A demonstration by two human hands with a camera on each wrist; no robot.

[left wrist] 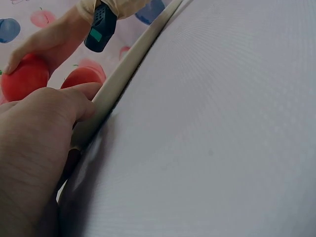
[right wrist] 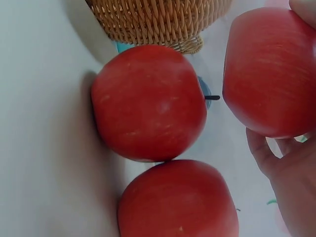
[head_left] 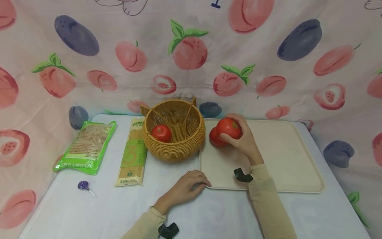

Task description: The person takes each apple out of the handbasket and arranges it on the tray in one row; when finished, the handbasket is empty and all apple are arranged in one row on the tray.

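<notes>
My right hand (head_left: 243, 142) grips a red apple (head_left: 229, 128) above the left part of a beige tray (head_left: 286, 156). Behind and below it, another red apple (head_left: 217, 137) is partly hidden in the head view. From the right wrist, two apples show side by side on the tray, a stemmed apple (right wrist: 150, 103) and a lower apple (right wrist: 177, 202). At the tray's near left corner, my left hand (head_left: 185, 187) holds the rim with bent fingers. A wicker basket (head_left: 176, 151) stands left of the tray with a red fruit (head_left: 161, 133) inside.
Left of the basket lies a yellow-green noodle pack (head_left: 131, 156). Farther left are a green-edged food bag (head_left: 86, 146) and a purple-wrapped lollipop (head_left: 84, 186). A fruit-print cloth (head_left: 191, 83) hangs behind the white table (head_left: 98, 215).
</notes>
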